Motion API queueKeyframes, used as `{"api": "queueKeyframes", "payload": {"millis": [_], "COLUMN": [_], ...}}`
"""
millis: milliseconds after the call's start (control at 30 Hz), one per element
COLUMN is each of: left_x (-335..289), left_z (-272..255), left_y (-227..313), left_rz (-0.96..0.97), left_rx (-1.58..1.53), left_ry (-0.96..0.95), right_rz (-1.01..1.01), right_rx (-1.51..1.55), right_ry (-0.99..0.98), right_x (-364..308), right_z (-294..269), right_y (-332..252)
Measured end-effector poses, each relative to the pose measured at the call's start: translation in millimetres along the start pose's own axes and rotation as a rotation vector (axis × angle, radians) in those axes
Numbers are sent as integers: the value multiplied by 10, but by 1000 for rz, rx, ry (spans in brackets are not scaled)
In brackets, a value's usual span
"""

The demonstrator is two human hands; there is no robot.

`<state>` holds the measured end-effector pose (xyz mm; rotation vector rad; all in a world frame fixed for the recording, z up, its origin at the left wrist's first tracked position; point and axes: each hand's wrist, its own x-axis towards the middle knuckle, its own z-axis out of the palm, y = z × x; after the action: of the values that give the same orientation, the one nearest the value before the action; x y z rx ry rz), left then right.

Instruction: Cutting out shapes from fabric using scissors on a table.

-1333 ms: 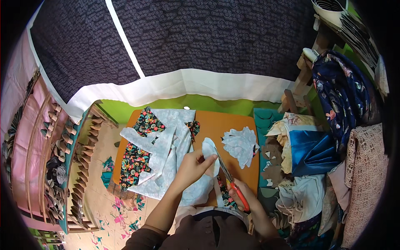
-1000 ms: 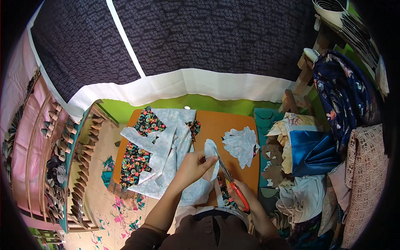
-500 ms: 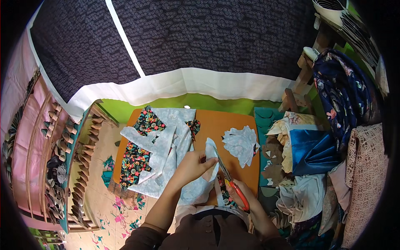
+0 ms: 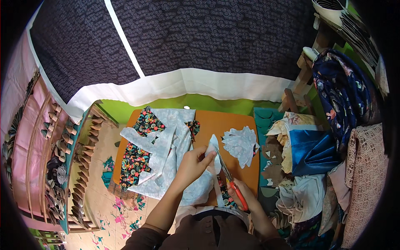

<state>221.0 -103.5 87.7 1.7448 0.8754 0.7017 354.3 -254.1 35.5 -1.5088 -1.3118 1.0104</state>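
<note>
Between the thumb and fingers of my left hand (image 4: 195, 164) is a small pale blue fabric piece (image 4: 213, 146), its pointed tip standing up past the fingertips. My right hand (image 4: 243, 193) grips red-handled scissors (image 4: 238, 192). Their blades point up and to the left, against the right edge of the piece. Under and left of my left forearm spreads a large pale blue cloth (image 4: 166, 143) with cut edges, lying over black floral fabric (image 4: 135, 160). Right of the blades lies a pile of cut pale fabric pieces (image 4: 241, 146).
The orange-brown table (image 4: 208, 121) carries the cloth. Folded fabrics, among them a shiny blue one (image 4: 312, 152), are heaped at the right. A rack of pointed shoe-like forms (image 4: 83, 166) stands left. Coloured scraps (image 4: 121, 212) litter the floor. A dark patterned curtain (image 4: 208, 37) hangs ahead.
The small fabric piece has turned in my left hand, its tip now farther right. The scissors have shifted slightly along its edge, with their handles closer together. The large cloth lies as before.
</note>
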Motion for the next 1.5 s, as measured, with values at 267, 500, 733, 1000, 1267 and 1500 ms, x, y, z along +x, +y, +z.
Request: {"api": "queueKeyframes", "payload": {"millis": [267, 500, 733, 1000, 1267, 1500], "left_x": [-30, -43, -28, -50, -89, -69], "left_z": [-10, -68, -120, -82, -18, -45], "left_y": [70, 136, 92, 12, 46, 127], "left_rz": [7, -30, -48, -64, -8, -31], "left_rx": [102, 78, 134, 102, 13, 64], "left_ry": [-66, -108, -209, -164, -131, -159], "right_rz": [10, 46, 93, 134, 38, 56], "right_rx": [66, 60, 152, 100, 185, 182], "right_ry": [-47, -62, -100, -68, -31, -55], "right_x": [-6, -17, -42, -55, -47, -74], "right_z": [12, 2, 28, 45, 50, 69], "right_y": [61, -34, 20, -42, -220, -30]}}
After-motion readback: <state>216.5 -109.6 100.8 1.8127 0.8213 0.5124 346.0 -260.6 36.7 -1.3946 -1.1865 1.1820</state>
